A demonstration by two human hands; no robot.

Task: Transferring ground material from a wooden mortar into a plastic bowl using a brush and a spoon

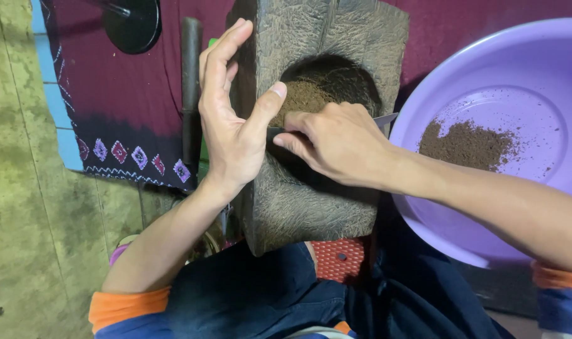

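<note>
**Scraping brown powder out of a tilted wooden mortar**

Seen from above, a person in dark trousers and orange-cuffed sleeves is sitting with a heavy carved wooden mortar leaning against the lap. Nearest the viewer, the right hand is reaching across the block, its grip closed around a thin metal blade; only the tip is showing past the knuckles, so the kind of tool is unclear. Just left of that grip, the left hand is pressing flat against the mortar's side, fingers spread and holding nothing, its thumb resting at the rim of the hollow. Directly beyond both hands, brown powder is sitting inside the round hollow. To the right of the right-hand grip, a large purple basin is holding a small heap of the same powder. Left of the left hand, a dark rod is standing over a maroon patterned cloth.

Likely risks: the blade is working close to the left thumb, so a slip could nick it. The mortar is being steadied by one open palm only, so a hard scrape could tip it and spill powder onto the lap or floor instead of into the basin.
</note>
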